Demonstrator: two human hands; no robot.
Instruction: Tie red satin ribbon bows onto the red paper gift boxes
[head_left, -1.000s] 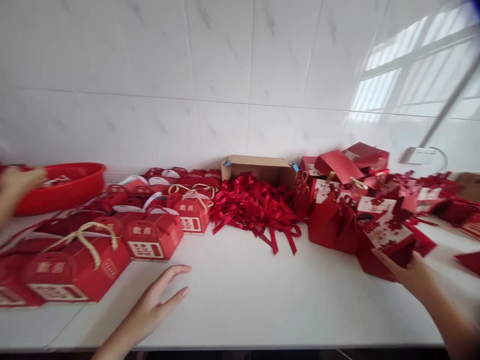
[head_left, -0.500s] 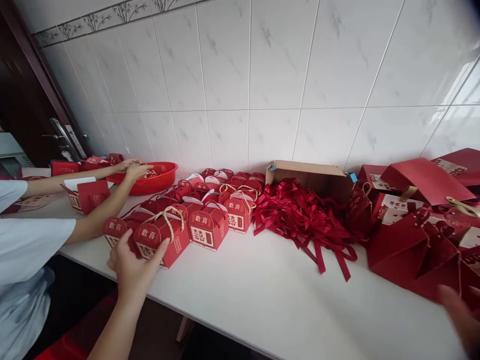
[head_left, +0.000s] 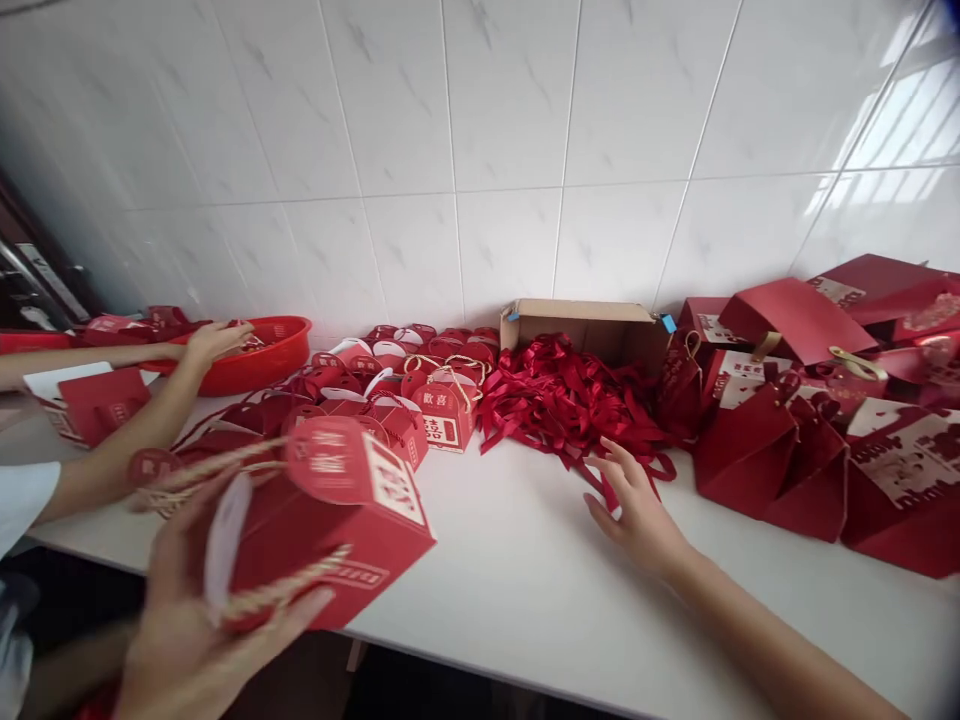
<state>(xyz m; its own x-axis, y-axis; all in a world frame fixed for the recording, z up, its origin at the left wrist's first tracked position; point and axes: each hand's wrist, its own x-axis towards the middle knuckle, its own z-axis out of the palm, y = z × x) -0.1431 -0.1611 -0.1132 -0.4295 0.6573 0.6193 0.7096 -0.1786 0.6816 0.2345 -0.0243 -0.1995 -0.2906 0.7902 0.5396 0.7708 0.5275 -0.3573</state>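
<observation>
My left hand (head_left: 187, 600) grips a red gift box (head_left: 322, 540) with a rounded top flap and beige rope handles, lifted and tilted above the table's front edge. The box is smeared by motion. Over the table, my right hand (head_left: 637, 505) has its fingers apart and nothing in them. Its fingertips are at the near edge of a heap of dark red ribbons (head_left: 562, 400), which spills from a cardboard box (head_left: 585, 312). Whether they touch the ribbon cannot be made out.
Several similar red gift boxes (head_left: 442, 410) stand along the wall. At the left, a co-worker's hand (head_left: 214, 342) reaches into a red plastic basin (head_left: 292, 352), near an open red box (head_left: 105, 405). Larger red gift bags (head_left: 750, 460) crowd the right of the white table (head_left: 480, 560).
My left hand has lifted the gift box off the table and brought it closer, tilting it. From the right edge, my right hand has come in to the ribbons. The view has swung right.
</observation>
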